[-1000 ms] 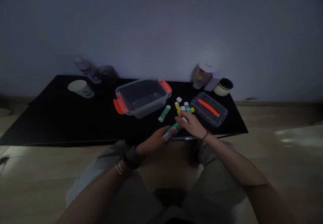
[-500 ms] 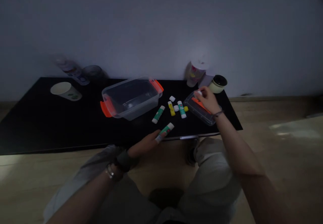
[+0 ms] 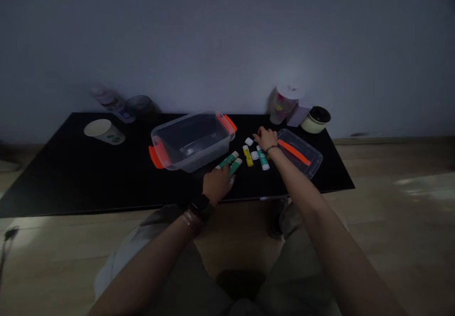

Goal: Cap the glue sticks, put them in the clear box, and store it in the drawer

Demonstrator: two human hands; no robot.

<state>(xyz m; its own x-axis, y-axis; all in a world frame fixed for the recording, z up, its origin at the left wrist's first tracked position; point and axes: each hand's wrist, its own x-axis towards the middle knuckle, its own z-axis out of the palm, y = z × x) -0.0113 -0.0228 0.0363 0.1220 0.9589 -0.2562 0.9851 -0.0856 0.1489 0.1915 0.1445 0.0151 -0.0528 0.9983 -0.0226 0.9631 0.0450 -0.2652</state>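
Note:
My left hand (image 3: 216,184) is closed around a green glue stick (image 3: 235,166) low over the black table, beside another green glue stick (image 3: 229,159). Fingers pinched together, my right hand (image 3: 266,138) is down by the white caps, mostly hiding a small white thing at its fingertips. A loose white cap (image 3: 249,141) lies just left of it. Below the right hand lie a yellow glue stick (image 3: 248,156), a second white cap (image 3: 255,155) and a green-and-white glue stick (image 3: 262,158). Part of something yellow shows under the right wrist.
A clear box (image 3: 194,140) with orange latches stands mid-table (image 3: 88,178). Its smaller clear lid (image 3: 313,157) with an orange strip lies right. Behind are a lidded cup (image 3: 282,107), a pale pot (image 3: 314,122), a dark bowl (image 3: 140,105) and a bottle (image 3: 113,102). A paper cup (image 3: 106,132) lies left.
My left hand has moved onto the table with its glue stick, next to the other green one. My right hand has moved left, off the orange-striped lid, to the caps. The view has shifted slightly.

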